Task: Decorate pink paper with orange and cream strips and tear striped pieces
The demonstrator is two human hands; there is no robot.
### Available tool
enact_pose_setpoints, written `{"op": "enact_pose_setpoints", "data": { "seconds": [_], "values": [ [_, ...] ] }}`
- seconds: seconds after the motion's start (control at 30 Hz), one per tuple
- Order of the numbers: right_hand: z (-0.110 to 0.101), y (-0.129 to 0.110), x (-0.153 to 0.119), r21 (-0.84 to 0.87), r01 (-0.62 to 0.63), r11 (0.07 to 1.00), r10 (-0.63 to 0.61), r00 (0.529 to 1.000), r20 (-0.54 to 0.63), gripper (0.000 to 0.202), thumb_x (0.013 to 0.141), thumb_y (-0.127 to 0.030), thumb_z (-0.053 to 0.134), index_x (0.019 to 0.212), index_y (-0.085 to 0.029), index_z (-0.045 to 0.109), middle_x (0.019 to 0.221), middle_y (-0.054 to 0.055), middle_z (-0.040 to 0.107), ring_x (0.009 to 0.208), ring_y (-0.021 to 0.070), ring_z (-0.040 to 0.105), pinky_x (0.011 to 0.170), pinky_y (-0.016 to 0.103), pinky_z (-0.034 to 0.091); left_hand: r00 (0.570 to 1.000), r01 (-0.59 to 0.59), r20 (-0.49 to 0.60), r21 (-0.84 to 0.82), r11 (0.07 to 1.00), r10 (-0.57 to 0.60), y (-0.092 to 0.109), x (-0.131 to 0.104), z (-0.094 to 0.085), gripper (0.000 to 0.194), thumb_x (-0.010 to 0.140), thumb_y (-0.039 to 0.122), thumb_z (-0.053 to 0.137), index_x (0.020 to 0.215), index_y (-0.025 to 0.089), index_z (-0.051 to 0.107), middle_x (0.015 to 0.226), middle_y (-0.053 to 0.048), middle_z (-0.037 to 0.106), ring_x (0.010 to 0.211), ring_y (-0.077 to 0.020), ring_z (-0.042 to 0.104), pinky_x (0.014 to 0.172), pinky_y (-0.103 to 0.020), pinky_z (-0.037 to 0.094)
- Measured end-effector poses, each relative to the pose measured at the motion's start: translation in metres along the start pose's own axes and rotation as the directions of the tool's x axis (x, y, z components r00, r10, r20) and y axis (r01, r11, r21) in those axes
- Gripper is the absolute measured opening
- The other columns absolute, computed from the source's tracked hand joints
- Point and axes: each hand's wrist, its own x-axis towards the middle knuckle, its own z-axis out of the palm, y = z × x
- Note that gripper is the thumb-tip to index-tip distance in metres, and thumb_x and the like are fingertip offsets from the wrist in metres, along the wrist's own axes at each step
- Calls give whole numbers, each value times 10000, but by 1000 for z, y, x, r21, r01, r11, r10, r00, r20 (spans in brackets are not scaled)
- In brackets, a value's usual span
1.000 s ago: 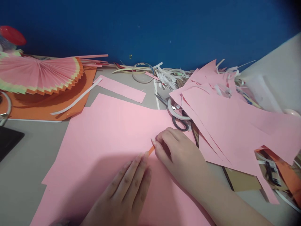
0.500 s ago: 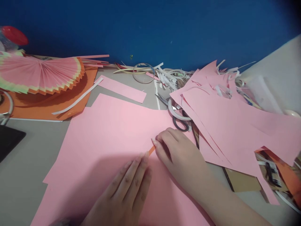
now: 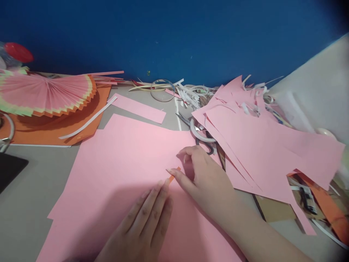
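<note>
A large pink paper sheet (image 3: 131, 153) lies in front of me, apparently over another pink sheet. My left hand (image 3: 145, 218) rests flat on it, fingers stretched out side by side, with the fingertips at the lower end of a small orange paper strip (image 3: 171, 178). The rest of that strip, if any, is hidden under the fingers. My right hand (image 3: 208, 178) is open beside it; its thumb crosses the strip's visible part, while the index finger curves above, apart from the thumb. Nothing shows between that thumb and index finger.
Cut pink sheets (image 3: 253, 145) pile up at right, partly over scissors (image 3: 208, 149) and a white ring (image 3: 200, 136). A pleated paper fan (image 3: 49, 91) rests on orange paper (image 3: 89, 127) at left. A pink strip (image 3: 139, 108) and a clear tape ring (image 3: 163, 100) lie behind.
My right thumb and index finger have spread apart, uncovering the orange strip's upper end. The left hand stays flat on the paper. The camera view has shifted slightly.
</note>
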Motion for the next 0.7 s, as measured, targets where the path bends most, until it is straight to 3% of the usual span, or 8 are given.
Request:
{"op": "enact_pose_setpoints", "data": {
  "seconds": [0.1,0.2,0.37,0.43,0.57,0.63,0.7],
  "values": [
    [1,0,1,1,-8,1000,8,1000,-25,134,862,-313,485,948,-212,464,901,18,571,782,156,561,587,259,411,1000,-7,-11,3,1000,7,-2,0,0,475,821,257,385,1249,51,387,1313,-158,447,1236,-280,349,1070,-398,130],
    [1,1,3,14,-25,1000,26,999,-42,85,888,-273,438,947,-219,468,903,20,566,741,148,555,572,260,402,998,-59,-23,-10,998,58,-6,2,-2,577,822,419,400,1248,30,400,1324,-196,429,1246,-308,332,1069,-408,108],
    [2,7,3,161,-43,986,59,993,-98,112,911,-259,387,998,-238,454,948,19,576,845,164,549,686,287,416,998,-37,-48,-109,993,31,-8,6,-8,682,803,548,398,1263,46,423,1352,-193,406,1260,-305,329,1063,-396,139],
    [3,11,4,297,-51,954,90,989,-120,123,916,-271,376,1019,-244,439,926,14,581,830,157,556,712,292,424,988,-43,-151,-118,992,25,-6,8,-11,580,824,507,426,1231,96,477,1340,-144,442,1250,-291,350,1065,-423,148],
    [-7,15,6,434,52,900,69,964,-257,108,900,-279,419,997,-236,444,895,17,540,750,144,535,684,293,431,923,-132,-375,-88,987,90,1,9,-14,273,878,203,402,1073,186,593,1243,-28,555,1177,-215,444,1069,-414,184],
    [-20,10,4,419,164,893,14,921,-390,87,878,-257,468,962,-235,476,892,19,513,759,144,513,674,289,421,907,-195,-399,-109,975,137,3,8,-11,246,869,165,413,1014,193,609,1198,-13,584,1121,-193,492,1048,-371,244],
    [-32,-3,-5,471,311,826,-122,913,-388,71,874,-243,477,939,-246,506,884,18,509,790,150,508,677,293,421,894,-269,-404,-135,954,195,3,8,-3,218,866,230,457,1034,190,591,1193,-21,584,1092,-192,511,1000,-332,323]
  ]
}}
